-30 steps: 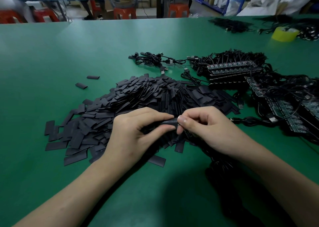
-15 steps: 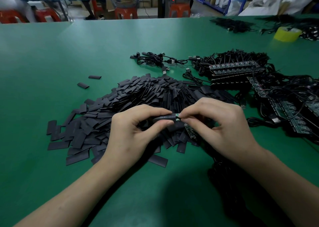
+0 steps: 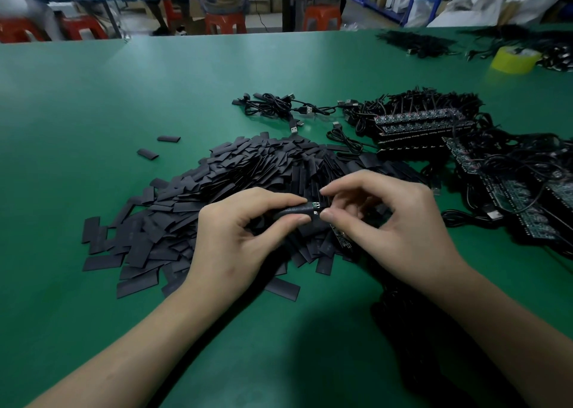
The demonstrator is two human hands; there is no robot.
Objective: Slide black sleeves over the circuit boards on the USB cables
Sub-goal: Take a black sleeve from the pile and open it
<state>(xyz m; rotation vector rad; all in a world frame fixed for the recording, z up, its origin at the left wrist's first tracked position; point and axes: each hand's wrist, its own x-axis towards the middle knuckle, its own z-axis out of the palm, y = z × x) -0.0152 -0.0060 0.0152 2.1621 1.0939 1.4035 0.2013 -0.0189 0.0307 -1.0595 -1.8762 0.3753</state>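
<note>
My left hand [image 3: 235, 237] pinches a black sleeve [image 3: 293, 211] between thumb and forefinger above a big heap of flat black sleeves [image 3: 217, 190]. A small green circuit board end [image 3: 316, 205] sticks out of the sleeve's right mouth. My right hand [image 3: 393, 221] pinches that board end with thumb and forefinger. Another bare circuit board [image 3: 341, 237] lies under my right hand. Rows of circuit boards with cables [image 3: 418, 125] lie at the right.
Loose USB cables [image 3: 279, 110] lie behind the heap. Two stray sleeves [image 3: 158, 145] sit to the left on the green table [image 3: 93, 113]. A yellow tape roll [image 3: 513, 60] and more cable bundles are at the far right. Red stools stand beyond the table.
The board's green end now shows at the sleeve's right mouth, where a second ago it was hidden. My right hand has lifted slightly and its fingers have spread.
</note>
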